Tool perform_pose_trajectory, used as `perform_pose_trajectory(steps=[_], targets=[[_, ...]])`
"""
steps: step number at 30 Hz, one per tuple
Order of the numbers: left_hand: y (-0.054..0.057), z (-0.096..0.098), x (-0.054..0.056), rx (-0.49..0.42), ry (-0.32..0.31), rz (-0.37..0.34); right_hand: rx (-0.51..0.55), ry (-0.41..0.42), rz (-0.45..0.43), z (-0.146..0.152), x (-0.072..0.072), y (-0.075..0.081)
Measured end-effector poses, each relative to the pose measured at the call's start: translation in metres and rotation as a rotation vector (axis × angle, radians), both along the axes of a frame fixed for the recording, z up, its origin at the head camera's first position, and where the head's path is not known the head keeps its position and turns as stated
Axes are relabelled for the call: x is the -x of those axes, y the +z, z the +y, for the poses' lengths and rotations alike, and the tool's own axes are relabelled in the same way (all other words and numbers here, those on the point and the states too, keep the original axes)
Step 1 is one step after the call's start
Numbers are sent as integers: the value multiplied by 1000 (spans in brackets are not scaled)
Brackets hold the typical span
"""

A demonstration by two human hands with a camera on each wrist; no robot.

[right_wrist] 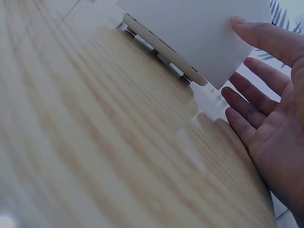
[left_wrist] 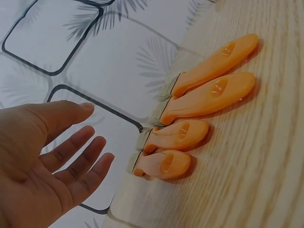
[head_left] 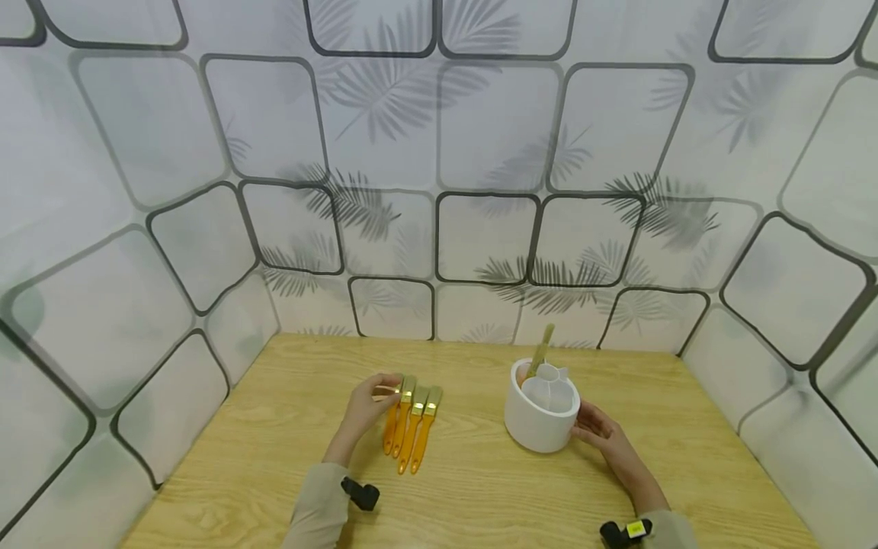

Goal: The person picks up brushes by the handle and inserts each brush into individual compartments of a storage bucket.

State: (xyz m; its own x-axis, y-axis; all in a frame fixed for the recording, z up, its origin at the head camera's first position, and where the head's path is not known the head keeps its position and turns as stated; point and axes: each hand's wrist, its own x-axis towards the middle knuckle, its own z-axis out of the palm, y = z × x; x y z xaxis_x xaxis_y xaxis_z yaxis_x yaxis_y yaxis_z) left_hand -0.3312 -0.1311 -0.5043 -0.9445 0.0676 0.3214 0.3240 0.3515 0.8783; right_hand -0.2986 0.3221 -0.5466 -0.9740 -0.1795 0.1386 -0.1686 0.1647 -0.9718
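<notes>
Several paintbrushes [head_left: 421,442] with orange handles and pale bristles lie side by side on the table, bristles pointing away. My left hand [head_left: 362,408] is at the bristle end of the leftmost brush, and the left wrist view shows its fingers relaxed with nothing between them. To the right stands a round white holder [head_left: 538,427] with inner compartments. One paintbrush [head_left: 539,352] leans in it, bristles up. At the holder's right side is my right hand [head_left: 609,438]. In the right wrist view the thumb [right_wrist: 263,35] touches the white wall and the other fingers extend beside its lower edge.
The wooden table [head_left: 466,496] carries the brushes and the holder. Patterned white walls [head_left: 384,229] with leaf prints rise behind it and at both sides. Small dark feet [right_wrist: 184,79] show under the holder's base.
</notes>
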Motion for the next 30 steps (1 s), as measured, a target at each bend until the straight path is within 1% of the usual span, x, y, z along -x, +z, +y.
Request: perform_pose_trajectory(steps=[5, 10, 14, 18, 24, 30], targets=[[1, 1, -1, 18, 17, -34, -24, -19, -16, 0, 0, 2], [0, 2, -3, 55, 38, -62, -34, -30, -28, 0, 1, 2], [-2, 1, -4, 93, 42, -71, -35, -37, -30, 0, 1, 1], [-4, 0, -4, 128, 51, -101, -36, -36, -23, 0, 3, -1], [-5, 0, -3, 148, 52, -134, -33, -32, -15, 1, 2, -2], [-7, 0, -6, 162, 74, -199, -22, -23, -9, 2, 2, -3]])
